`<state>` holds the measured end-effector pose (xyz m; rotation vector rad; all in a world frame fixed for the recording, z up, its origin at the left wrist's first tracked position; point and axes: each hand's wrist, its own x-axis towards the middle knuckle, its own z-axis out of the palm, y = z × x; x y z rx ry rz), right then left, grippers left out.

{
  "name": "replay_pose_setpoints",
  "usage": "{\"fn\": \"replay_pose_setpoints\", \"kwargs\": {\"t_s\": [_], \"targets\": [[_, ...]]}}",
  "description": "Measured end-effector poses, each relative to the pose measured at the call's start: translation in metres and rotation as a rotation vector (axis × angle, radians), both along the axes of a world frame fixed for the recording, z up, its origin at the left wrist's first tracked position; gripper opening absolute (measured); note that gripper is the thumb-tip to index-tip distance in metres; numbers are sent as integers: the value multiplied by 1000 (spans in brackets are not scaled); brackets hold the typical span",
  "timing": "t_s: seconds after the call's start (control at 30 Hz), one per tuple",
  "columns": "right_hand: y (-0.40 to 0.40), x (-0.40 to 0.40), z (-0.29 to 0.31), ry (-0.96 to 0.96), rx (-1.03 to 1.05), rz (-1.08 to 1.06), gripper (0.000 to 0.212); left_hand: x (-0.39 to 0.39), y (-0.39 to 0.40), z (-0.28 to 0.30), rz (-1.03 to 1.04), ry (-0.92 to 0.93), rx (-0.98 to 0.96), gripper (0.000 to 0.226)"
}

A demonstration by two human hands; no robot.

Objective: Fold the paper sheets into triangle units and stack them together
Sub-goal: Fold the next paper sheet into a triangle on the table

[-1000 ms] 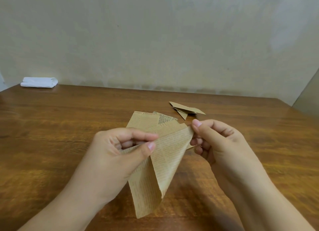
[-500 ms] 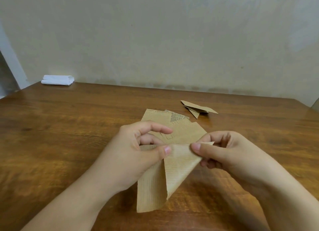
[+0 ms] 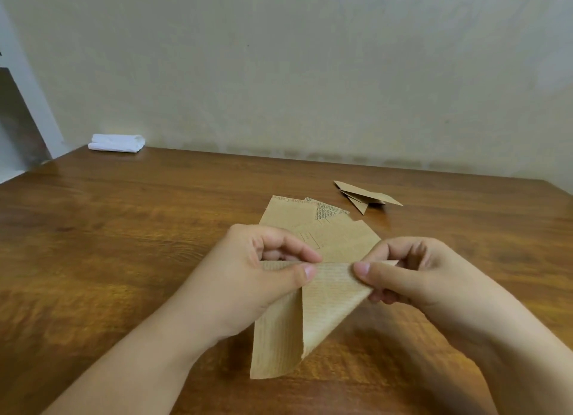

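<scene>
While flat printed brown paper sheets (image 3: 313,225) lay at twelve o'clock, both grips, left hand (image 3: 248,278) and right hand (image 3: 415,275), pinched a half-folded brown paper sheet (image 3: 310,315).

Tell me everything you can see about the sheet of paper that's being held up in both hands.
The sheet is thin brown paper printed with faint lines of text. It is held above the wooden table, part folded: one flap is turned over on a diagonal, and a narrower strip hangs down at the lower left. The left hand pinches its top edge on one side and the right hand pinches the other. Nothing else touches it.
</scene>
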<state>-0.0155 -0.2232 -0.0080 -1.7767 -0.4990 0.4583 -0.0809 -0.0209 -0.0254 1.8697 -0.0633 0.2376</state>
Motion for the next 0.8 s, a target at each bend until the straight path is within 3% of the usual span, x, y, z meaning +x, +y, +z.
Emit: {"fn": "replay_pose_setpoints", "kwargs": {"t_s": [0.2, 0.37, 0.6, 0.8], "targets": [[2, 1, -8, -32, -498, 128, 13, 3, 3, -4, -157, 254, 231, 16], [12, -5, -9, -125, -787, 140, 17, 5, 0, -9, -231, 372, 347, 24], [11, -17, -13, -264, -943, 102, 26, 5, -12, -13, -212, 332, 485, 21], [22, -25, -18, -551, -1092, 64, 28, 2, -21, -16, -80, 83, 778, 19]]}}
